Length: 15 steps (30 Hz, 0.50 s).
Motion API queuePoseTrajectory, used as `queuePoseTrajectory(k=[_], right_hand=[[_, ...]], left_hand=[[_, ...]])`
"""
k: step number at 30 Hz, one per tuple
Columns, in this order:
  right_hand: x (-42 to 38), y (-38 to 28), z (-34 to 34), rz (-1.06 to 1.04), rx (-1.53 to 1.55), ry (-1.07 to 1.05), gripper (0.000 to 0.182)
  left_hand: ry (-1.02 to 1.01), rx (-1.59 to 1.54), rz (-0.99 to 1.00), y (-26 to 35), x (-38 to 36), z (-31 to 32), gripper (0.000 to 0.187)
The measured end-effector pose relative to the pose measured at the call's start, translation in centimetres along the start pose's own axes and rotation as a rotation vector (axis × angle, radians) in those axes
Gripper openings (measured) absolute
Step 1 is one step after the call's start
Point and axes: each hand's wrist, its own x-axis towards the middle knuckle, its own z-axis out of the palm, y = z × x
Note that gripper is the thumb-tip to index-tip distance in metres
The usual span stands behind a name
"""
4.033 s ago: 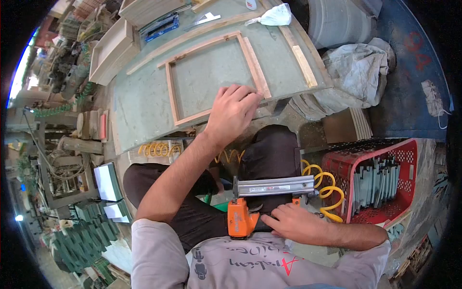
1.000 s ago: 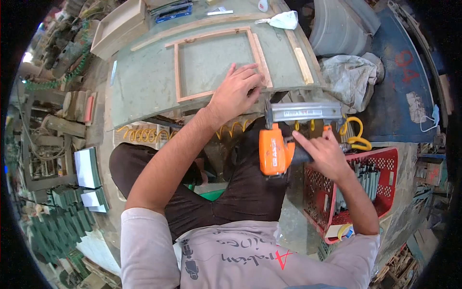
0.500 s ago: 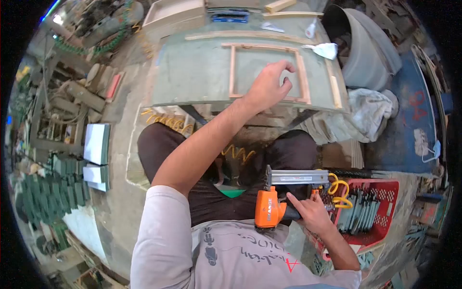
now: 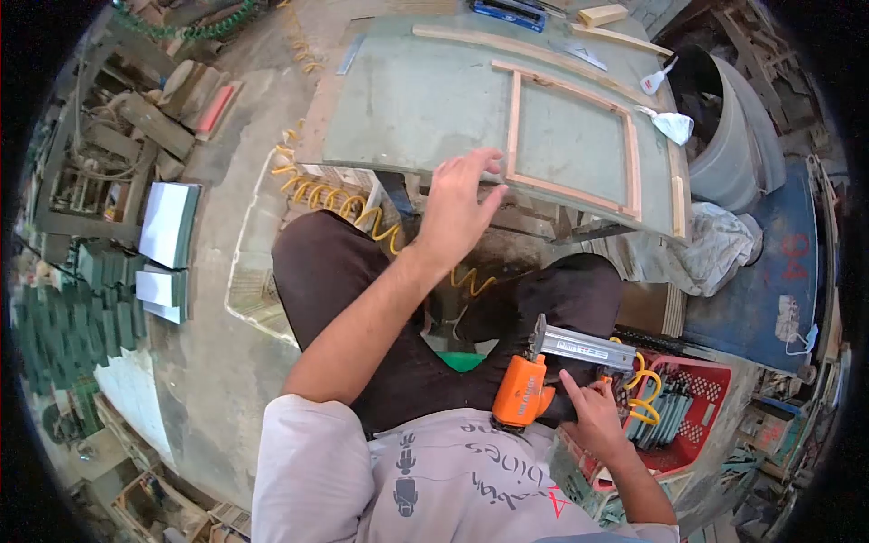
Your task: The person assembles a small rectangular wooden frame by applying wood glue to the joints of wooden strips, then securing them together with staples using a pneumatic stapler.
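Observation:
My left hand (image 4: pixel 460 204) hovers by the front edge of the work table, just left of a wooden frame (image 4: pixel 579 193). Its fingers are apart and slightly curled, with nothing in them. The slim rectangular frame lies flat on the greenish tabletop (image 4: pixel 407 109). Near my lap, my right hand (image 4: pixel 595 418) is wrapped round the dark handle of an orange and silver pneumatic nail gun (image 4: pixel 520 389), one finger stretched along it. A coiled yellow air hose (image 4: pixel 644 398) runs from the tool's rear.
Wood strips (image 4: pixel 534 56), a white glue bottle (image 4: pixel 656 77) and a crumpled white cloth (image 4: pixel 672 125) lie on the table. A red crate (image 4: pixel 701 434) with dark strips stands at my right. A grey barrel (image 4: pixel 738 136) is beyond the table's right side. White-topped stacks (image 4: pixel 167 222) are left.
My left hand has moved from over the wooden frame to its left, by the table's front edge. My right hand still holds the nail gun. The camera view has shifted and turned.

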Motion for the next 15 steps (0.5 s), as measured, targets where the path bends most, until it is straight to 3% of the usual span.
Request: queuePoseTrajectory(k=[15], right_hand=[[2.0,-1.4,-2.2,0.178,0.072,-0.249,0.111]], left_hand=[[0.166,-0.077,-0.036,-0.4,-0.6,1.5,0.040]])
